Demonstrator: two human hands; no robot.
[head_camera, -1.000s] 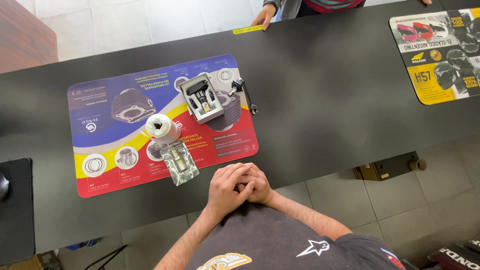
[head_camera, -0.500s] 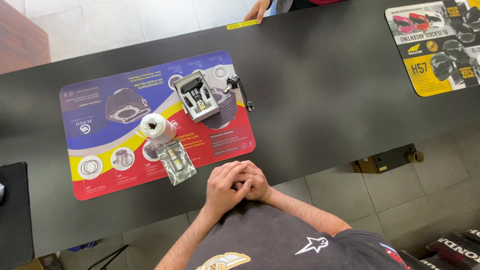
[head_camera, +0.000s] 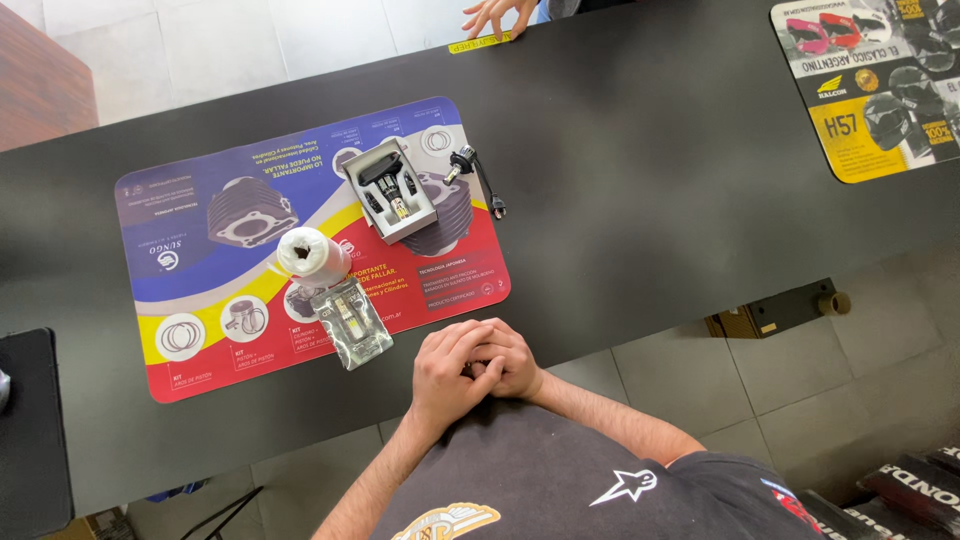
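Nothing has moved: left hand (head_camera: 447, 372) and right hand (head_camera: 508, 362) stay clasped together, empty. Nearest, just left on the mat (head_camera: 200, 370), lies a clear packet (head_camera: 351, 322), probably light and slippery; grip its edges.

- My left hand (head_camera: 450, 372) and right hand (head_camera: 510, 362) rest clasped together at the near edge of the black counter (head_camera: 640, 180).
- Nearest them, a clear plastic package (head_camera: 351, 322) lies on the printed mat (head_camera: 200, 290), beside a white roll (head_camera: 312, 256).
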